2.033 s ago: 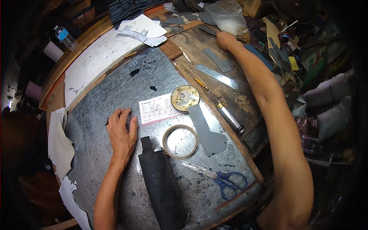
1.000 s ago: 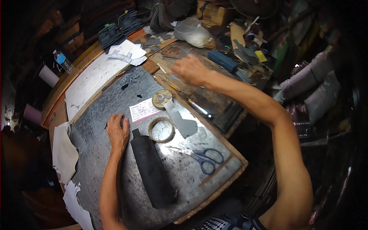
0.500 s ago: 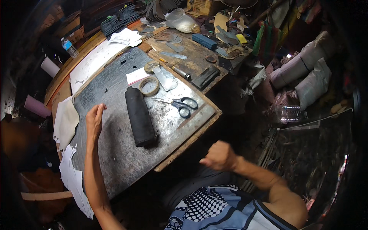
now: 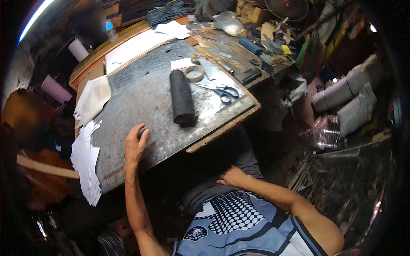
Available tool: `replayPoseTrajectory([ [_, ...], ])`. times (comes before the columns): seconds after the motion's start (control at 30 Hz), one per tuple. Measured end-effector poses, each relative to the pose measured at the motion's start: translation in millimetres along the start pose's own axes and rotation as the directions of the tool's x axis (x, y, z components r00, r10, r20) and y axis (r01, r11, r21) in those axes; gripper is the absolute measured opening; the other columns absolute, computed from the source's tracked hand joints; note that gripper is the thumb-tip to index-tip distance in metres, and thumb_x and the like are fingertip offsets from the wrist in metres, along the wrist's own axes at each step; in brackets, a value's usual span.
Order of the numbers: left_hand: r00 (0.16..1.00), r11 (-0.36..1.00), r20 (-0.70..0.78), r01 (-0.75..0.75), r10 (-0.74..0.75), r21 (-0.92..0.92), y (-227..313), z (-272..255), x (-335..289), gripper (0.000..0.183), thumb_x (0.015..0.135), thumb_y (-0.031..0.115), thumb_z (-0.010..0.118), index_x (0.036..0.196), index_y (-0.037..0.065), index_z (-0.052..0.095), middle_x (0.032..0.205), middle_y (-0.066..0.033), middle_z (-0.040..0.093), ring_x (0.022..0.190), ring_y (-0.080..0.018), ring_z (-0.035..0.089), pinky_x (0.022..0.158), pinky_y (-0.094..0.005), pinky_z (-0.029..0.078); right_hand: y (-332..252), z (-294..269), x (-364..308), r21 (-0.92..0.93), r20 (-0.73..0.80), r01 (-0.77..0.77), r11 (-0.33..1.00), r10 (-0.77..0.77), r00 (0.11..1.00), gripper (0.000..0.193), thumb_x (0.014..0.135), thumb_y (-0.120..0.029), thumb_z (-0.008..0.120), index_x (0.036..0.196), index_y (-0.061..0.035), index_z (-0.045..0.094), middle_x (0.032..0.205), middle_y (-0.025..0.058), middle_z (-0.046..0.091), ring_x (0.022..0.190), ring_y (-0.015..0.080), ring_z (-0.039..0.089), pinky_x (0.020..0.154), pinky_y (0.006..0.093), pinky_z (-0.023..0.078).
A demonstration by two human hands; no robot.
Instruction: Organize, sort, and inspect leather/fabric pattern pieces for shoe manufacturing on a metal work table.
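Observation:
My left hand (image 4: pixel 136 144) is over the near left part of the worn metal-topped table (image 4: pixel 128 111), thumb and fingers apart around a small gap. No held thing shows in it. Down on my lap, my right hand (image 4: pixel 232 176) rests on the dark trousers with its fingers curled in, and nothing shows in it. A black cloth-like roll (image 4: pixel 181 98) lies on the table beyond both hands. To its right are dark-handled scissors (image 4: pixel 225 94), with a roll of tape (image 4: pixel 194 74) and a second tape roll (image 4: pixel 197 58) behind.
Pale sheet material (image 4: pixel 87 160) hangs over the table's left edge. White paper (image 4: pixel 173 30) and a water bottle (image 4: pixel 111 30) stand at the back. A blue block (image 4: pixel 250 45) and scraps cover the far right board. Wrapped rolls (image 4: pixel 348 87) lean at the right.
The view has shifted, so the table sits higher. My left hand has drawn back toward the table's near edge, its fingers spreading. My right hand has come down onto my lap.

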State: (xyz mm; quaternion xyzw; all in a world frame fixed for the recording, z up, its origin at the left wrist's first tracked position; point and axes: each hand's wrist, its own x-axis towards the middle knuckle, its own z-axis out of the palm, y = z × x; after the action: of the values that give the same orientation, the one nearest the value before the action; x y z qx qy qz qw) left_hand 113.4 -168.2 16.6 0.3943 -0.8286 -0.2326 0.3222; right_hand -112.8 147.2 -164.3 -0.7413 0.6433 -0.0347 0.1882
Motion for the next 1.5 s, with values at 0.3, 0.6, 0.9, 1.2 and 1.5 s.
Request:
replayPoseTrajectory([
  [0.3, 0.998, 0.999, -0.048, -0.030, 0.029, -0.018, -30.6, 6.7, -26.3, 0.035, 0.088, 0.022, 0.066, 0.113, -0.002, 0.065, 0.117, -0.0215, 0.065, 0.116, -0.0337, 0.060, 0.100, -0.0387, 0.044, -29.5, -12.7, 30.8, 0.118, 0.285, -0.078, 0.990, 0.041, 0.958, 0.063, 0.093, -0.060, 0.043, 0.089, -0.0035, 0.071, 0.086, 0.0224, 0.069, 0.086, 0.0392, 0.066, 0.082, 0.0492, 0.050],
  [0.6, 0.990, 0.997, -0.128, -0.068, 0.065, -0.021, -29.0, 12.7, -30.2, 0.029, 0.086, 0.019, 0.067, 0.107, -0.002, 0.067, 0.115, -0.0214, 0.065, 0.114, -0.0336, 0.060, 0.099, -0.0391, 0.045, -16.0, -14.9, 32.7, 0.218, 0.430, -0.229, 0.949, 0.117, 0.895, 0.064, 0.093, -0.061, 0.041, 0.116, -0.0067, 0.066, 0.108, 0.0244, 0.066, 0.104, 0.0410, 0.062, 0.091, 0.0456, 0.048],
  [0.9, 0.992, 0.997, -0.107, -0.071, 0.073, 0.027, -30.4, 11.5, -29.2, 0.024, 0.087, 0.016, 0.065, 0.103, -0.002, 0.068, 0.113, -0.0181, 0.067, 0.114, -0.0313, 0.061, 0.099, -0.0378, 0.045, -6.1, -12.7, 41.8, 0.362, 0.516, -0.363, 0.859, 0.140, 0.845, 0.066, 0.094, -0.062, 0.038, 0.121, -0.0078, 0.064, 0.120, 0.0219, 0.062, 0.115, 0.0392, 0.057, 0.098, 0.0438, 0.044],
  [1.2, 0.996, 0.997, -0.075, -0.033, 0.037, 0.064, -21.6, 12.2, -26.6, 0.023, 0.088, 0.013, 0.064, 0.104, -0.003, 0.068, 0.114, -0.0192, 0.067, 0.115, -0.0316, 0.061, 0.101, -0.0372, 0.044, -4.7, -14.0, 33.5, 0.427, 0.398, -0.184, 0.885, -0.001, 0.917, 0.059, 0.094, -0.057, 0.042, 0.113, -0.0075, 0.068, 0.116, 0.0217, 0.064, 0.110, 0.0387, 0.060, 0.095, 0.0463, 0.046],
  [1.5, 0.997, 0.999, -0.061, 0.041, -0.042, -0.005, -14.1, 10.4, -27.0, 0.021, 0.090, 0.012, 0.063, 0.104, -0.003, 0.069, 0.112, -0.0163, 0.068, 0.114, -0.0280, 0.061, 0.100, -0.0355, 0.045, 7.4, 17.0, 41.0, 0.469, 0.424, -0.264, 0.843, 0.047, 0.904, 0.063, 0.093, -0.059, 0.043, 0.118, -0.0063, 0.066, 0.120, 0.0219, 0.063, 0.113, 0.0390, 0.058, 0.097, 0.0465, 0.045],
])
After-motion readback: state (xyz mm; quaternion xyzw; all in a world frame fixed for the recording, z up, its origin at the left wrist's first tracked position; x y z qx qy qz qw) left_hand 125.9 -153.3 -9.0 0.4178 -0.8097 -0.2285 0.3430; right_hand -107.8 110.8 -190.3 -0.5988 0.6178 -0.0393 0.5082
